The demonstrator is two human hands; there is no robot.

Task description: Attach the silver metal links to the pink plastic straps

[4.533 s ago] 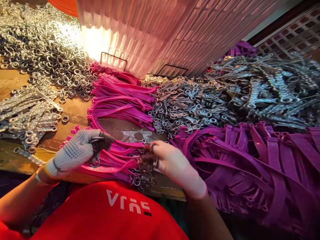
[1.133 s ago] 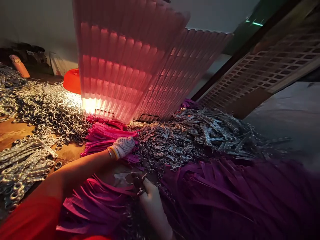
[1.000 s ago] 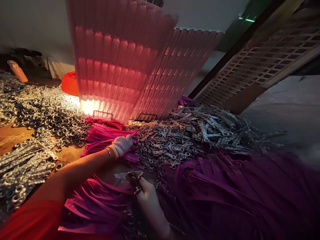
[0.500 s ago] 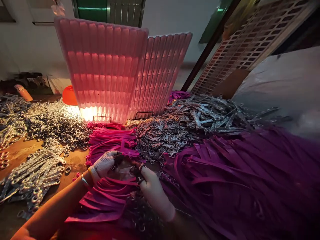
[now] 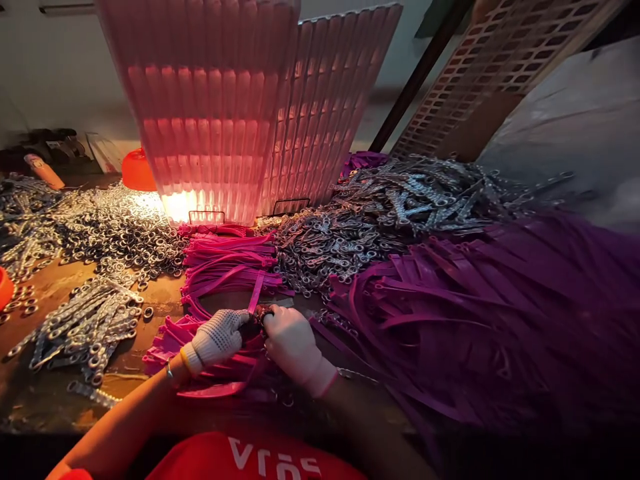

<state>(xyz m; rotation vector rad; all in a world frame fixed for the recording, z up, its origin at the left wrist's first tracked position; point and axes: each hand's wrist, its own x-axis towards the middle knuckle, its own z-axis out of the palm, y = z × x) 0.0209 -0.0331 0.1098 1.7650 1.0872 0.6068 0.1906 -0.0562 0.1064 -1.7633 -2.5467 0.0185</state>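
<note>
My left hand (image 5: 219,337), in a white dotted glove with dark fingertips, is closed in a pinch. A magenta strap (image 5: 257,291) sticks up from its fingertips toward the pile behind. My right hand (image 5: 296,347), also in a white glove, meets the left at the fingertips with its fingers closed. What lies between the dark fingertips is too small and shaded to make out. Below and behind the hands lie magenta straps (image 5: 227,253) with looped ends. Under my wrists more magenta straps (image 5: 170,340) fan out.
Metal chain-like strips (image 5: 93,320) lie at left, with a heap of metal rings (image 5: 120,233) behind. More metal pieces (image 5: 410,200) pile up behind right. Purple straps (image 5: 480,320) cover the right. Pink ribbed panels (image 5: 200,113) stand at the back beside an orange lamp (image 5: 137,172).
My hands have come together from slightly apart, and their fingertips now meet. The view has tipped downward, bringing the red shirt and table's near edge into sight.
</note>
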